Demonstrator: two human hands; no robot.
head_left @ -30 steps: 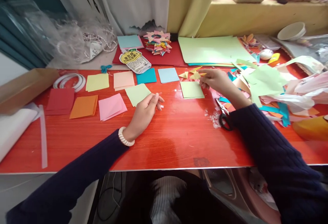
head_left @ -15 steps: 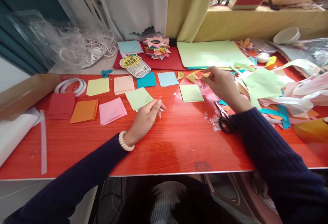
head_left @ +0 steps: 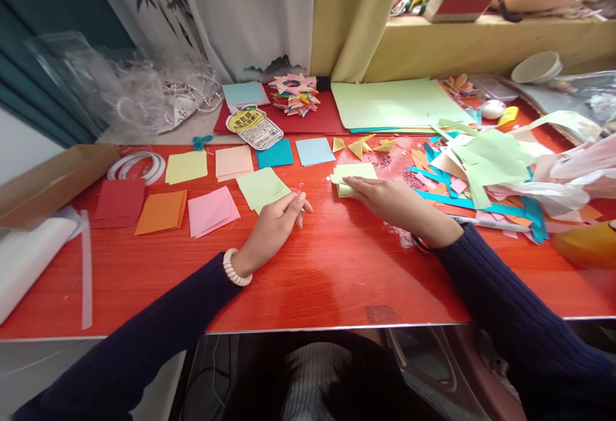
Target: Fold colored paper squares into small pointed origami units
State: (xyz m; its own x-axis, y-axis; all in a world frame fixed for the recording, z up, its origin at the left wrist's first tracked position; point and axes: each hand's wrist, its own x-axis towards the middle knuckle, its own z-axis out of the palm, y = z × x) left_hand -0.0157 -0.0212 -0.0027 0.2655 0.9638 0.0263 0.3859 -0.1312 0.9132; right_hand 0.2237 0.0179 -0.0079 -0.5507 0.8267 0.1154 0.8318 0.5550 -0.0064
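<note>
My right hand (head_left: 392, 199) lies with fingers stretched out on a light green paper square (head_left: 356, 172); the paper bends up under the fingertips. My left hand (head_left: 282, 215) rests on the table with its fingers curled and thumb pressed to the index finger; what it pinches, if anything, is too small to make out. Beside it lie more light green squares (head_left: 260, 185). Beyond my right hand are folded yellow paper pieces (head_left: 359, 147). A black scissors handle (head_left: 421, 244) shows partly under my right wrist, the rest hidden.
Paper squares in pink (head_left: 213, 211), orange (head_left: 161, 211) and red (head_left: 119, 203) lie to the left on the red table (head_left: 308, 280). Paper scraps (head_left: 495, 158) heap up at the right. Large green sheets (head_left: 399, 103) and a paper-star stack (head_left: 294, 94) are at the back.
My right hand has moved from the yellow folded pieces down and left onto the light green square, which is now bent. A folded yellow piece lies where that hand was. My left hand stays put.
</note>
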